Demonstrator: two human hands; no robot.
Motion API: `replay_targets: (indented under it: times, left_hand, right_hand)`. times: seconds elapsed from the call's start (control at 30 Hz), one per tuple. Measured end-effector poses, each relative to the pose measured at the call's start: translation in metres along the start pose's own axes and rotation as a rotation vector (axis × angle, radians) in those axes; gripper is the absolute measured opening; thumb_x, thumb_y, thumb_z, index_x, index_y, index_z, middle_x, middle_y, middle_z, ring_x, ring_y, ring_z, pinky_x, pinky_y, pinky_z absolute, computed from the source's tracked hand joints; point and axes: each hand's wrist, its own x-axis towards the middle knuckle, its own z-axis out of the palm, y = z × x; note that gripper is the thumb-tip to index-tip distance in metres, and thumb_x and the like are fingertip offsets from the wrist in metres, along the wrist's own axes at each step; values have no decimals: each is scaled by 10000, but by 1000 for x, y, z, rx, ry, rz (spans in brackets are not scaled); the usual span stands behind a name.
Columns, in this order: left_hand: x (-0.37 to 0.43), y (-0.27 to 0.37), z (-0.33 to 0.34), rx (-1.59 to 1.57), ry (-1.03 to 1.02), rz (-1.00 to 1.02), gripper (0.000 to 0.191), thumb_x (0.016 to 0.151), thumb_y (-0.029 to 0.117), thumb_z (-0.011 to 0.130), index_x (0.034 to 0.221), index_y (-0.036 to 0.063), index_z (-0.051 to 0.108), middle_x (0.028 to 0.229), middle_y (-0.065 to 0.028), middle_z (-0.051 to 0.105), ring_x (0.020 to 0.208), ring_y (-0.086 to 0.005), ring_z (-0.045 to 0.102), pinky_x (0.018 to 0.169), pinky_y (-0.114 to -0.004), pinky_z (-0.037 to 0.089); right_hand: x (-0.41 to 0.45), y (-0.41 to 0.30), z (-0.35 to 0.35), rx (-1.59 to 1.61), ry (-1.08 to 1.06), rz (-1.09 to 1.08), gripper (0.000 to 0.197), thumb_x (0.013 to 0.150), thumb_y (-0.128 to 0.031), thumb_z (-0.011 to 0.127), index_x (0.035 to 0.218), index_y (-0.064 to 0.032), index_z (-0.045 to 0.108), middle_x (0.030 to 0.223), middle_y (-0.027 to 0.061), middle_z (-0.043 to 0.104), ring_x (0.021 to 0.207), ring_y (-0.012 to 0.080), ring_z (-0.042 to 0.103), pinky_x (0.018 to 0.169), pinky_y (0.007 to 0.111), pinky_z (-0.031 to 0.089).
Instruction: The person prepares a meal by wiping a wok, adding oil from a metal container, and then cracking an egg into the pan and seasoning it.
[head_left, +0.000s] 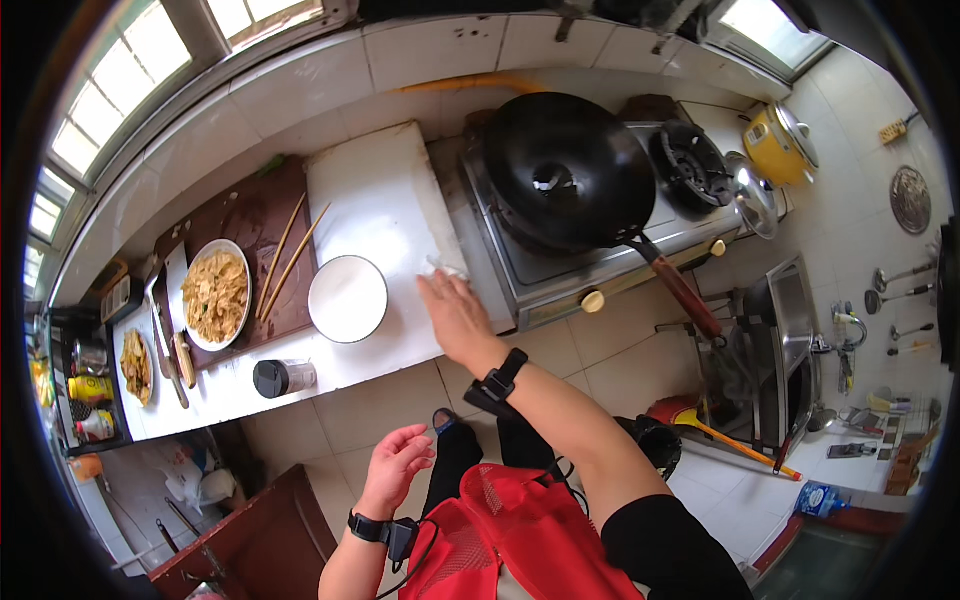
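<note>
My right hand (457, 315) lies flat, fingers forward, on a crumpled white tissue or cloth (448, 270) on the white counter slab (375, 187). Just left of it stands a white bowl (348, 299). My left hand (399, 461) hangs in front of my body, below the counter edge, its fingers loosely curled and holding nothing. A pair of wooden chopsticks (294, 261) rests across the edge of the brown cutting board (255, 195). On the board sits a plate of cooked sliced food (217, 292). A black-lidded jar (283, 378) lies near the counter's front edge.
A black wok (570, 172) sits on the gas stove (540, 292) at the right, its wooden handle (686, 296) sticking out over the front. A cleaver (176, 285), a knife (169, 352) and a smaller dish of food (136, 367) lie at the left. A yellow rice cooker (780, 146) stands beyond the stove.
</note>
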Motion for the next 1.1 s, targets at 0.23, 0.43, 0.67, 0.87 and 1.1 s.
replay_targets:
  times: [0.23, 0.43, 0.67, 0.87, 1.1]
  left_hand:
    - [-8, -10, 6, 9, -21, -27, 292, 869, 57, 587, 1139, -29, 516, 940, -96, 623, 783, -160, 620, 656, -245, 517]
    - [-8, -21, 17, 54, 33, 4, 259, 867, 52, 574, 1111, -13, 515, 866, -77, 611, 723, -152, 597, 636, -256, 503]
    - [2, -49, 66, 124, -18, 35, 304, 866, 100, 589, 1131, -31, 518, 938, -80, 605, 775, -133, 592, 670, -230, 493]
    - [-7, -113, 66, -56, 42, 36, 278, 861, 110, 584, 1110, -4, 539, 931, -55, 609, 770, -119, 592, 656, -226, 492]
    - [0, -188, 42, -334, 219, 53, 223, 862, 83, 580, 1075, 21, 553, 875, -44, 610, 715, -111, 593, 610, -218, 501]
  right_hand:
    - [-96, -4, -134, -114, 290, -189, 547, 792, -76, 543, 1316, -28, 395, 1299, 142, 484, 1241, 336, 417, 1011, 508, 307]
    - [-146, 131, -264, -327, 170, 365, 772, 723, -345, 722, 1282, 63, 379, 1065, 253, 570, 1006, 407, 526, 850, 449, 434]
    - [-126, 174, -261, 359, -408, 658, 348, 747, -181, 712, 959, -20, 488, 718, 82, 569, 501, 155, 536, 453, 289, 449]
    - [-132, 166, -282, 809, -510, 679, 174, 803, -110, 615, 893, -58, 476, 634, 13, 503, 471, 108, 496, 410, 250, 413]
    - [-142, 122, -292, 821, -415, 761, 198, 841, -129, 555, 990, -30, 470, 625, 13, 462, 413, 75, 418, 349, 221, 346]
